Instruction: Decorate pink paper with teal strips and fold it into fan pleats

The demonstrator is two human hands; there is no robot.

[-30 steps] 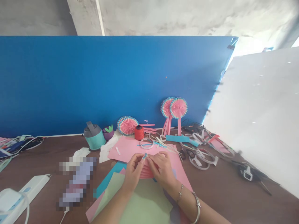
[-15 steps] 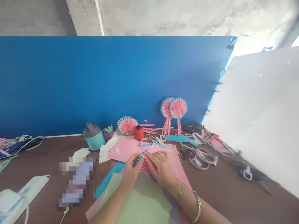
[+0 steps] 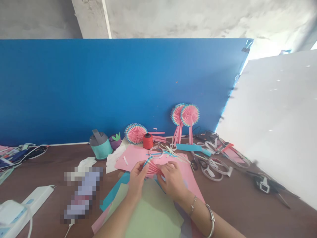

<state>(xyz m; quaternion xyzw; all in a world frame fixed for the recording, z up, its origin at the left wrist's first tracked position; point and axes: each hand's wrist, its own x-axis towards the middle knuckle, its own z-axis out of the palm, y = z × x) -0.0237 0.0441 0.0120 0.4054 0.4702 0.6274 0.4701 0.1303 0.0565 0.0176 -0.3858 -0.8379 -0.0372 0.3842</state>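
Note:
A pleated pink paper fan (image 3: 152, 168) with a blue, white and yellow striped edge is held between both hands, above the stacked sheets. My left hand (image 3: 136, 178) pinches its striped left side between thumb and fingers. On the other side, the fingers of my right hand (image 3: 170, 178) close on the narrow gathered pink end. Below the hands lie a green paper sheet (image 3: 151, 211) and a pink paper sheet (image 3: 193, 185). Just beyond the fan rests a white tape ring (image 3: 156, 152).
Finished paper rosettes (image 3: 190, 115) lean against the blue partition (image 3: 99, 82). A red thread spool (image 3: 148, 141) and a teal lidded pot (image 3: 101, 147) stand at the back. Scissors (image 3: 194, 164) and tape rolls lie right. A white power strip (image 3: 29, 208) is at left.
The pleated fan has spread wider, showing more pink folds and its striped edge. My left hand has shifted slightly left, and the view has moved a little.

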